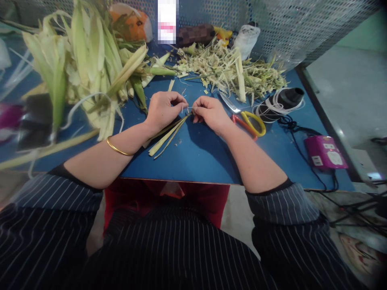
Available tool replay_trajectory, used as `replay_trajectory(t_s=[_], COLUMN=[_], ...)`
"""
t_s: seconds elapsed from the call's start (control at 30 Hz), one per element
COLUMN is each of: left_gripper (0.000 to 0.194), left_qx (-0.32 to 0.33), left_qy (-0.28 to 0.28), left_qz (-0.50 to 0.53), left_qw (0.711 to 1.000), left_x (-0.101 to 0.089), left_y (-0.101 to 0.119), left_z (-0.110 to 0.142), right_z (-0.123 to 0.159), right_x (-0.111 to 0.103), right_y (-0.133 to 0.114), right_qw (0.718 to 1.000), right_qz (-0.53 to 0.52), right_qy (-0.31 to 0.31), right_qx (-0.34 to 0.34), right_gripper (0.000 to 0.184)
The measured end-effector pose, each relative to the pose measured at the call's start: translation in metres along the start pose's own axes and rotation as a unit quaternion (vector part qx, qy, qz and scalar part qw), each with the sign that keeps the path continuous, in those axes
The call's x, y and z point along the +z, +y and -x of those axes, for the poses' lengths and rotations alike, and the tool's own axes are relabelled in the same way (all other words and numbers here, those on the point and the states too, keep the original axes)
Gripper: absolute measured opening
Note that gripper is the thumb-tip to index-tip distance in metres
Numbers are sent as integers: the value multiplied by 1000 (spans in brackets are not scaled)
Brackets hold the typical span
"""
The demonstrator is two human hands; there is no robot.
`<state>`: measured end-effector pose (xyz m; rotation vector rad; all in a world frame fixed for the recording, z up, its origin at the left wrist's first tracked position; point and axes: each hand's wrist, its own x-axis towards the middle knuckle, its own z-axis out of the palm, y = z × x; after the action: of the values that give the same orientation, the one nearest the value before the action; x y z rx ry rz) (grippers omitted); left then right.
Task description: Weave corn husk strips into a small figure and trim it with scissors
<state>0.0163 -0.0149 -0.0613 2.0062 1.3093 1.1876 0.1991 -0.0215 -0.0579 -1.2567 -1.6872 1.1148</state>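
My left hand (165, 109) and my right hand (209, 112) meet over the middle of the blue table, both with fingers pinched. Between the fingertips runs a short stretch of thin white string (190, 107), an end in each pinch. Just beneath, several pale green corn husk strips (167, 139) come together at one end near my fingers and fan toward me. Part of the strips is hidden under my left hand. Right of my right hand lie scissors (249, 123) with red and yellow handles, blades apart. A black cone of white string (279, 104) rests on its side beyond them.
Long corn husks (90, 60) pile up at the left. Shredded husk scraps (217, 74) heap along the back before a perforated metal panel (281, 24). A purple box (325, 152) with black cables sits near the right edge. The blue table (199, 161) ends close to my body.
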Motion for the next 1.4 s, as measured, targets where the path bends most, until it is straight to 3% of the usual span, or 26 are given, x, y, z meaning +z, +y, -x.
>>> replay_trajectory(t_s=[0.23,0.47,0.6,0.77,0.87,1.13,1.4], left_gripper=[11,15,15,25,32,19,22], left_qx=[-26,-20,-24,-93,-119,-91,-77], left_qy=[38,31,24,-47,-92,-102,-98], left_qz=[-71,-120,-77,139,197,123,124], left_qw=[996,992,996,985,969,983,984], left_x=[-3,3,3,2,3,9,5], left_y=[-26,-31,-24,-14,-10,-16,-13], left_z=[-12,-11,-10,-10,-10,-14,-13], right_z=[4,9,7,2,1,4,2], right_x=[-15,-11,-2,1,0,1,4], right_y=[-6,-15,-10,-4,-4,-4,2], right_qw=[992,991,986,992,994,988,992], right_qz=[91,-3,-64,-59,-29,86,68], right_qy=[-77,-84,-132,-81,-71,-73,-34], right_qx=[32,-101,-79,-70,-75,-104,-103], right_gripper=[18,14,10,17,19,19,15])
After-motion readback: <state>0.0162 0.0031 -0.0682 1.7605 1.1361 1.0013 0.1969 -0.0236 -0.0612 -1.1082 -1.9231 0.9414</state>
